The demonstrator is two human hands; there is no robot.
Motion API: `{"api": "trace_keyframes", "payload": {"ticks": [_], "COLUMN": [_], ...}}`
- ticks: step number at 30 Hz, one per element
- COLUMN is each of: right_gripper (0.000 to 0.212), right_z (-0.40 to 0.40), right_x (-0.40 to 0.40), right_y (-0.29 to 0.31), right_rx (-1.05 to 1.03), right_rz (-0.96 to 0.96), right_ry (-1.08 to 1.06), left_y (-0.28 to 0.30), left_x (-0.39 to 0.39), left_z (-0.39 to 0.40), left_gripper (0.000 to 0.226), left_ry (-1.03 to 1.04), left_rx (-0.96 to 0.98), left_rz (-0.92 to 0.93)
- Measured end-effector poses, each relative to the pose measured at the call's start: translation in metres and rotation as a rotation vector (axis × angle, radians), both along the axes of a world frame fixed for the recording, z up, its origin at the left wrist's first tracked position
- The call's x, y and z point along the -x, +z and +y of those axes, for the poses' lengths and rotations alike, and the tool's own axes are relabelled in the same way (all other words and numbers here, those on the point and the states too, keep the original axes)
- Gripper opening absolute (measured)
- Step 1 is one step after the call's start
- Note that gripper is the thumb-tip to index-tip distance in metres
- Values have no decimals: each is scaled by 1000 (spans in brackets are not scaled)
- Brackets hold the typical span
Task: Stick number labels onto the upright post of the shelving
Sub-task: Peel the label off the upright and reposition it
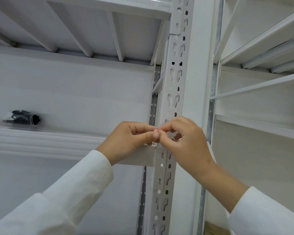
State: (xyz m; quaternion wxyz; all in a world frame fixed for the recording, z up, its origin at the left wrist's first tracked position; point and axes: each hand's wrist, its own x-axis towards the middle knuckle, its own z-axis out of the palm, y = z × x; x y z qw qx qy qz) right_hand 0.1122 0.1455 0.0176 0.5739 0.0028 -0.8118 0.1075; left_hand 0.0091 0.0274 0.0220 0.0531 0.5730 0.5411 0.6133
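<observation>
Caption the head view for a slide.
Both hands, left hand and right hand, pinch a small label in front of the white slotted shelving post.

Single head-worn wide-angle view, no second camera to overlap with; it faced forward and tilted upward, so the underside of the upper shelf (85, 29) filled the top of frame. It sat close to the perforated upright post (174, 78), which ran roughly down the centre with wide-angle bowing at the edges. Both hands came in from the bottom corners, at near range.
</observation>
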Motion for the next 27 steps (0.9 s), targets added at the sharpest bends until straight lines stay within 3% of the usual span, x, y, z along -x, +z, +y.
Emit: {"api": "trace_keyframes", "payload": {"ticks": [10, 16, 22, 25, 27], "right_gripper": [16, 13, 31, 22, 12], "right_z": [-11, -13, -8, -1, 6], "right_x": [-7, -8, -13, -16, -19], "right_y": [-2, 1, 15, 19, 21], "right_rx": [252, 228, 295, 398, 421], "right_rz": [-34, -35, -81, -205, -164], "right_ry": [211, 170, 111, 210, 229], "left_y": [0, -1, 0, 2, 3], "left_x": [4, 5, 5, 4, 5], "left_z": [1, 2, 1, -1, -1], "left_gripper": [12, 11, 7, 8, 13], "left_ry": [-39, -48, -29, -24, 10], "left_rx": [-21, -31, -26, -18, -17], "left_rz": [-44, -53, -38, -62, -83]}}
